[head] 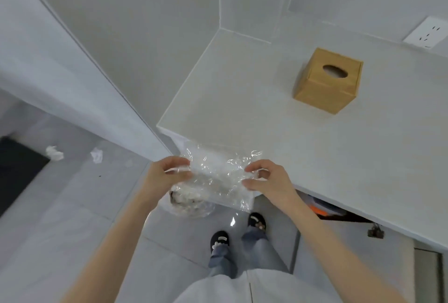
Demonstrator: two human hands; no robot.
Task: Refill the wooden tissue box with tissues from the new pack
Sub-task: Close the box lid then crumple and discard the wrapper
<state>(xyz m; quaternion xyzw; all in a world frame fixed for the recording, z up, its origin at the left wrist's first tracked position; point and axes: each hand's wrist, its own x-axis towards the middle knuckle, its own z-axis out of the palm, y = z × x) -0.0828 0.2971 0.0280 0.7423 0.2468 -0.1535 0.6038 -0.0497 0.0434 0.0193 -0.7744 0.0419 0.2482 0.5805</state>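
Upright wooden tissue box (327,79); crumpled clear wrapper (215,176)

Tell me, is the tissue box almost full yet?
Probably close. The wooden tissue box sits closed on the counter, with something pale just visible inside its oval hole. Both hands, left hand and right hand, hold crinkly clear plastic wrap, which looks empty, above a bin. What seems left: dropping the wrap in and picking up the crumpled tissues on the floor.

The wooden tissue box (327,80) at two o'clock is plain tan. The countertop (242,108) is off-white, the wall outlet (427,33) white. The plastic wrapper (218,176) is clear. At nine o'clock, white crumpled tissues (55,153) lie on grey floor tiles (72,218). The slippers (219,239) are black.
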